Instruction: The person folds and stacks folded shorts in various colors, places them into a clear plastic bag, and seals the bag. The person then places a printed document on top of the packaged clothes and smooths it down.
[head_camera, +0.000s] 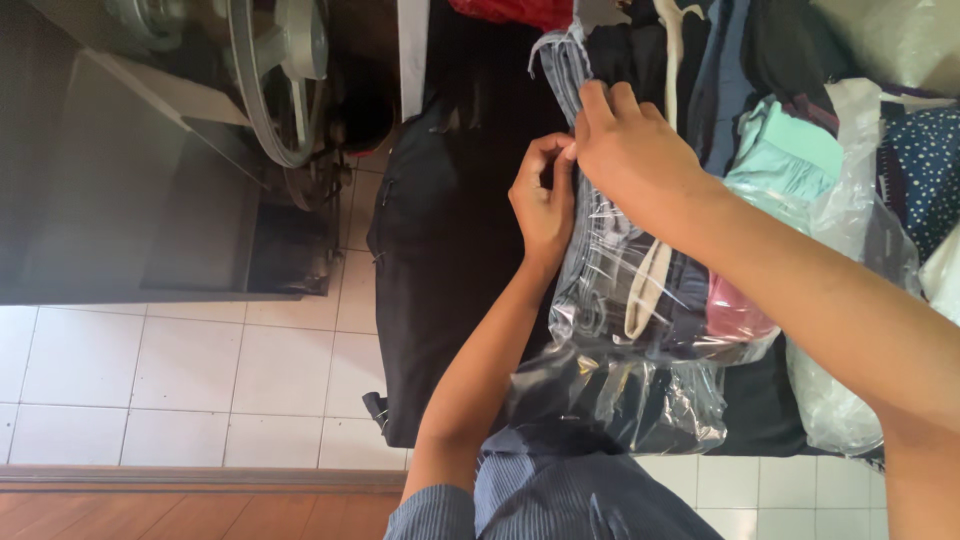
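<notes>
Striped blue sleeve (560, 500) lowest in view, nearest the lens, with both forearms reaching out from it over a clear plastic bag (640, 300) packed with folded clothes. Judged as the closing or gathering step on that bag: left hand (543, 205) pinched narrow, thumb against fingertips, at the bag's upper left edge; right hand (630, 150) curled shut just beside it, touching it, on what looks like the bag's mouth together with a folded grey striped garment (562, 70) poking out there, though hard to tell whether plastic or cloth sits inside that grip. Bag lying directly under and below both hands, stretching back toward the body, resting on a dark cloth-covered surface (440, 250). More bagged clothes alongside to the right, among them a mint green piece (790, 150) and a dotted navy one (925, 165). White tiled floor (150, 370) to the left. Next move, as judged, calling for a steady pinch on the thin film without letting the folded stack slide out
</notes>
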